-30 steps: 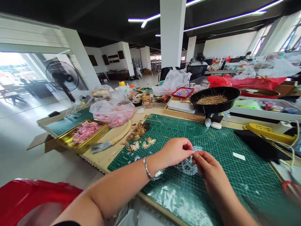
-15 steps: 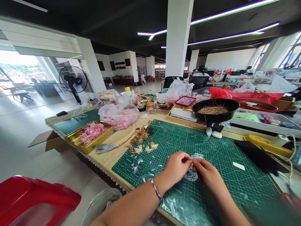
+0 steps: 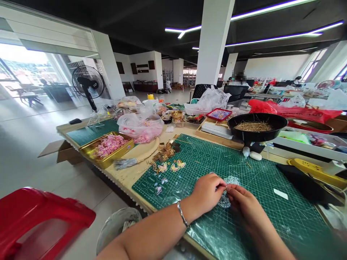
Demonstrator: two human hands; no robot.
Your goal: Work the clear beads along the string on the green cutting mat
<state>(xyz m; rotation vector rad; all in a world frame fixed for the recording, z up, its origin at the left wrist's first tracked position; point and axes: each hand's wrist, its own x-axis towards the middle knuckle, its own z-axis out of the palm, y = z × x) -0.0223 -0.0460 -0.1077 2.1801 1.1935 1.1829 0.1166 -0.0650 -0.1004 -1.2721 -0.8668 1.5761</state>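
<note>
My left hand [image 3: 208, 191] and my right hand [image 3: 242, 196] meet fingertip to fingertip above the green cutting mat [image 3: 214, 155]. Both are closed in a pinch, and whatever sits between the fingers is too small to make out. Behind and below them lies a pile of clear, glittery beads or crystals [image 3: 224, 200], partly covered by the hands. Left of my hands, yellow-and-pink butterfly pieces [image 3: 178, 165] and smaller purple butterfly pieces [image 3: 158, 190] rest on the mat. Beyond these is a heap of gold metal combs [image 3: 164, 151].
A gold tin [image 3: 104, 163] of pink flowers and a bundle of silvery wires [image 3: 125, 163] stand at left. A black bowl [image 3: 235, 135] of thin gold sticks is at the back right. A yellow power strip [image 3: 311, 169] lies right; a red stool [image 3: 54, 207] stands lower left.
The view has shifted slightly, so the scene sits a little further right. My hands keep the same fingertip pinch over the mat; nothing on the table has visibly moved.
</note>
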